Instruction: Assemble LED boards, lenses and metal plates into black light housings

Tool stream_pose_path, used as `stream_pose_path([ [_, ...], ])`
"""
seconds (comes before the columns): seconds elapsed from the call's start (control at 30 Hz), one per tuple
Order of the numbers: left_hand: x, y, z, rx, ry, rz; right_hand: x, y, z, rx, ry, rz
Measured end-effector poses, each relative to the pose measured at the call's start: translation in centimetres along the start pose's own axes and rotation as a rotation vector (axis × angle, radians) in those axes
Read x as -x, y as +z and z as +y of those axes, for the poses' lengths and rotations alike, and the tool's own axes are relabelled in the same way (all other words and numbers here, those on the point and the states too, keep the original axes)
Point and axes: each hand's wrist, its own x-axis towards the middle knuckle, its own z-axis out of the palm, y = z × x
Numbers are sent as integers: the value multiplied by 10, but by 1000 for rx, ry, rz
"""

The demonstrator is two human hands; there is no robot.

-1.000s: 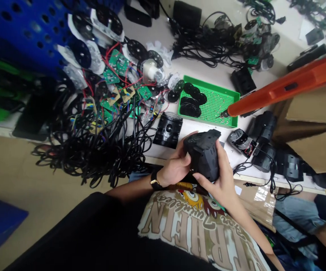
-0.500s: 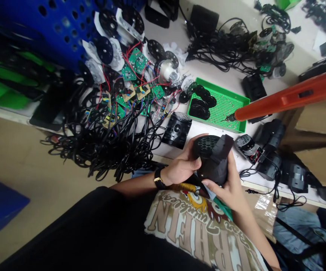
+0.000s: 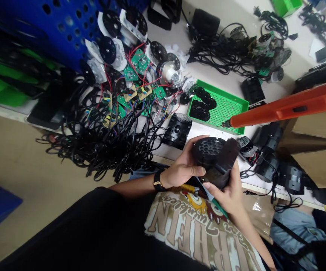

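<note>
Both my hands grip one black plastic housing [image 3: 215, 158] just above the near edge of the white workbench [image 3: 225, 75]. Its round honeycomb face points up and toward me. My left hand [image 3: 184, 165], with a black wristwatch, wraps the housing's left side, thumb along the bottom. From below and the right, my right hand [image 3: 227, 186] cups it with curled fingers.
An orange electric screwdriver [image 3: 287, 107] hangs over a green tray [image 3: 230, 109] of black discs. A second black housing [image 3: 177, 130] lies left of my hands; more sit at right [image 3: 267, 150]. Tangled black cables [image 3: 103, 146] and green circuit boards [image 3: 137, 64] cover the left bench. A blue crate [image 3: 52, 26] stands at the back left.
I have turned the housing in my hands: its honeycomb face, hidden a second ago, now points up. The view has shifted slightly.
</note>
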Motion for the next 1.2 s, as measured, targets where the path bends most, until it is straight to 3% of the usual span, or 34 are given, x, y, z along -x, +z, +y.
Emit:
stream_pose_path([
  [0.33, -1, -3, 0, -10, -26, 13, 3, 3, 5, 7, -29, 10],
  [0.47, 0, -1, -2, -10, -9, -32, 4, 4, 3, -1, -35, 38],
  [1.2, -5, 2, -7, 25, -86, 26, 1, -2, 5, -83, 82, -82],
])
